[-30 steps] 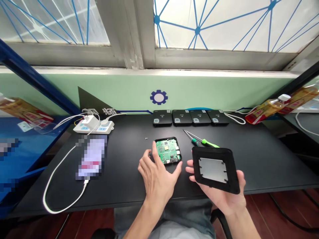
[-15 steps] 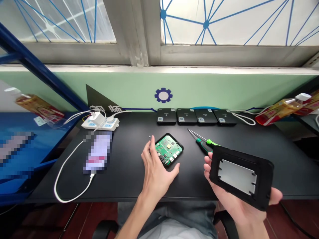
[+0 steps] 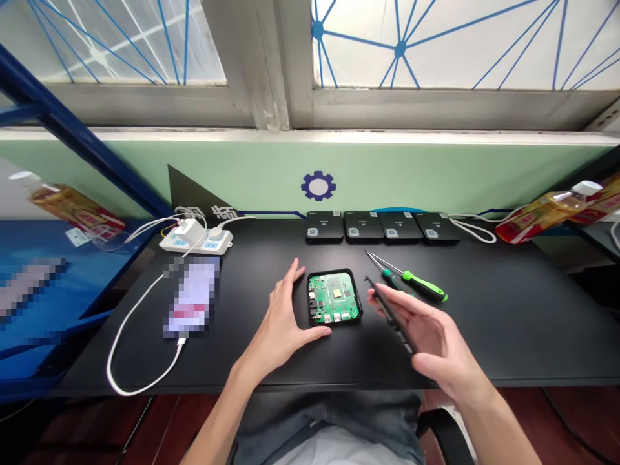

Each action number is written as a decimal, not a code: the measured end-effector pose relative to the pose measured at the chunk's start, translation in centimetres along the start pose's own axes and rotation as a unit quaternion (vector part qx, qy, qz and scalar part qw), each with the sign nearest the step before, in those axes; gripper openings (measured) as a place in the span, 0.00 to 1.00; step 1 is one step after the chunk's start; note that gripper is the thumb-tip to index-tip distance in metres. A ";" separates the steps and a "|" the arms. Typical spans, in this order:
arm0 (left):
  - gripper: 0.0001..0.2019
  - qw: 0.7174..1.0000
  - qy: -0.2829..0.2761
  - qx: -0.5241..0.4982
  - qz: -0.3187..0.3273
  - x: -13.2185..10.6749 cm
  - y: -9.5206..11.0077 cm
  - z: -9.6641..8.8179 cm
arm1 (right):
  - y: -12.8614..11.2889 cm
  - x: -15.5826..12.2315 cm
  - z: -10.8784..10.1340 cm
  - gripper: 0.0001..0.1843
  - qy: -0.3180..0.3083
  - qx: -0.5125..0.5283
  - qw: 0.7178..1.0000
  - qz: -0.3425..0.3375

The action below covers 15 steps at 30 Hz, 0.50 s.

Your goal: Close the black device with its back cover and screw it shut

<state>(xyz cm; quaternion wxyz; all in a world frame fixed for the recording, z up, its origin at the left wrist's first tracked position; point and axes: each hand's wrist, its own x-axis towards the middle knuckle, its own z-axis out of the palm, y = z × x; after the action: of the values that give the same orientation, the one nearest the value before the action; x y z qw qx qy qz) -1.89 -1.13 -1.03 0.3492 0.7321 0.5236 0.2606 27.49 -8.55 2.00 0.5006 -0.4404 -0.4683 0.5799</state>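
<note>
Both hands stay low over the black desk (image 3: 513, 329). The left hand (image 3: 276, 323) is open and spread wide, its fingers curving beside the black case (image 3: 310, 323), with the thumb at the case's lower edge; whether it touches cannot be told. The green circuit board (image 3: 334, 298) lies face up in that case, between the hands. The right hand (image 3: 433, 329) holds a black cover (image 3: 391, 315) edge-on against its fingers. That narrow hold looks the weakest point: if the cover slips, it could strike the bare board and damage its components. Its upper end also sits near the green-handled screwdriver (image 3: 423, 287) and the darker screwdriver (image 3: 391, 278), so a careless swing could knock them out of place.
</note>
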 end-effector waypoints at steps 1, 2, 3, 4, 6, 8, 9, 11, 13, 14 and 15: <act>0.67 1.000 -0.010 -0.006 0.006 0.1 0.0 -0.1 | -0.1 0.8 0.1 0.48 -0.020 -0.091 0.996 -0.016; 0.69 1.000 -0.024 -0.012 0.012 0.2 0.0 -0.2 | -0.1 1.7 0.3 0.47 -0.038 -0.186 0.981 -0.035; 0.71 0.999 -0.039 -0.018 0.017 0.4 -0.1 -0.3 | 0.0 2.6 0.4 0.47 -0.055 -0.273 0.959 -0.054; 0.73 0.998 -0.053 -0.025 0.020 0.6 -0.1 -0.4 | 0.1 3.6 0.6 0.48 -0.073 -0.339 0.935 -0.073; 0.75 0.997 -0.071 -0.037 0.021 1.1 -0.2 -0.5 | 0.5 5.4 0.9 0.49 -0.105 -0.398 0.906 -0.100; 0.75 0.996 -0.074 -0.044 0.021 1.4 -0.3 -0.7 | 0.7 7.1 1.2 0.50 -0.130 -0.413 0.894 -0.117; 0.74 0.996 -0.073 -0.046 0.022 1.5 -0.4 -0.7 | 0.8 7.9 1.2 0.50 -0.142 -0.423 0.886 -0.124; 0.73 0.996 -0.070 -0.047 0.025 1.5 -0.5 -0.7 | 0.7 9.3 1.3 0.50 -0.168 -0.441 0.871 -0.137; 0.72 0.996 -0.065 -0.046 0.026 1.5 -0.6 -0.7 | 0.6 10.4 1.3 0.50 -0.192 -0.452 0.859 -0.146; 0.72 0.997 -0.064 -0.045 0.026 1.4 -0.7 -0.7 | 0.5 10.9 1.3 0.50 -0.201 -0.455 0.854 -0.149; 0.72 0.997 -0.062 -0.045 0.027 1.4 -0.8 -0.7 | 0.5 11.2 1.3 0.50 -0.208 -0.458 0.851 -0.151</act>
<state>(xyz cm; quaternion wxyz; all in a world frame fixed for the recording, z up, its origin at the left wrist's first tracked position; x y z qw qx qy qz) -2.40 0.47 -1.19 0.4062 0.7446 0.4684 0.2472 24.87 2.37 1.27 0.2147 -0.4125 -0.8347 0.2951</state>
